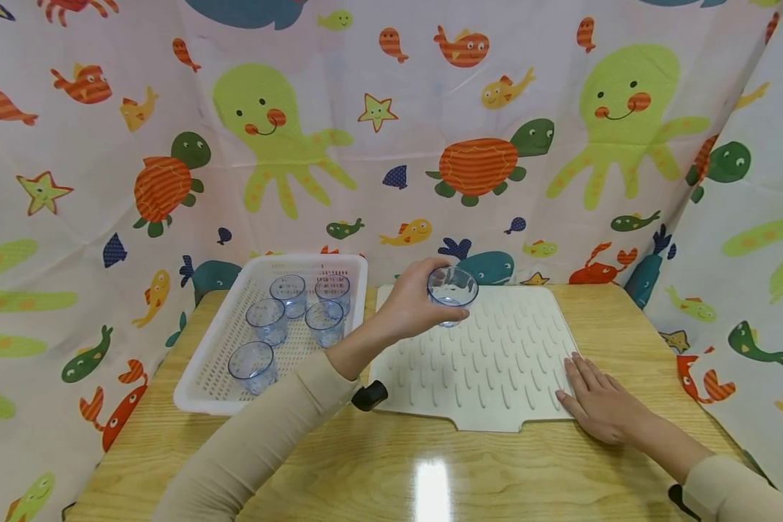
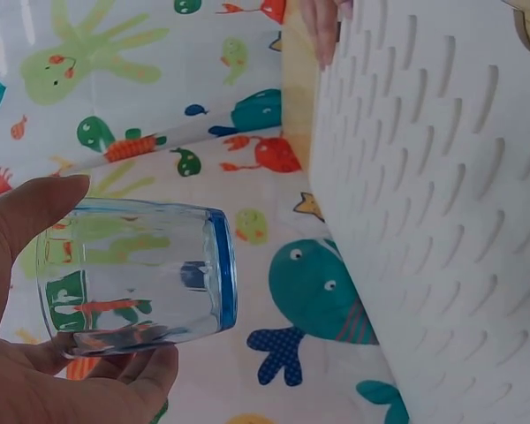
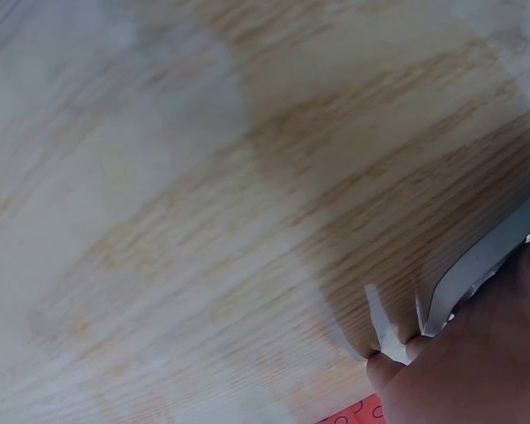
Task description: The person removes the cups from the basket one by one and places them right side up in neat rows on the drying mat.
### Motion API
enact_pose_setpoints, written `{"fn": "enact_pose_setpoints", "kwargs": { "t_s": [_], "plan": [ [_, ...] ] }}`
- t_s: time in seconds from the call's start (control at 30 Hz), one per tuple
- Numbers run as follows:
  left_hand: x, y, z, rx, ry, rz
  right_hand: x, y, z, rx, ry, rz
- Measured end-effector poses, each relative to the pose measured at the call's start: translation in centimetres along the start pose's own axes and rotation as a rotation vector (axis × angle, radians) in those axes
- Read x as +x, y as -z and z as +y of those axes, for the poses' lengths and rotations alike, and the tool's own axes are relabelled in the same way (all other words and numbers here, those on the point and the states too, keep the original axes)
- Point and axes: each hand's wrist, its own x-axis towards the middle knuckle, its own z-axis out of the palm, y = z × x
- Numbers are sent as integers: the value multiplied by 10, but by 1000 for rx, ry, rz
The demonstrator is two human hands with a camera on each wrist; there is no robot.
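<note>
My left hand [image 1: 417,301] grips a clear bluish drinking glass [image 1: 453,288] above the back left part of a white ridged draining board [image 1: 496,355]. In the left wrist view the glass [image 2: 141,274] lies sideways in the picture, thumb on one side and fingers on the other, its blue rim away from the palm. My right hand [image 1: 603,406] lies with straight fingers on the board's right edge and the table. The right wrist view shows only part of that hand [image 3: 477,362] beside the board's edge.
A white perforated basket [image 1: 192,377] at the left holds several more bluish glasses [image 1: 253,366]. Both stand on a wooden table [image 1: 365,471]. Behind and at the sides hangs a curtain [image 1: 378,181] printed with sea animals.
</note>
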Motion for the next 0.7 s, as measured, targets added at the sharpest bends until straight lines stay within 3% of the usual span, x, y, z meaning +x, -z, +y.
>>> {"fn": "enact_pose_setpoints", "kwargs": {
  "t_s": [0.13,0.3,0.5,0.7],
  "plan": [
    [3,-4,1,3,0,-6,1,0,1,-3,3,0],
    [7,-10,4,68,21,-17,0,-2,0,3,5,-5],
    [19,-19,8,114,7,-32,-1,-1,0,-8,4,3],
    [28,-25,8,118,34,-26,-1,-2,-2,2,2,3]
  ]
}}
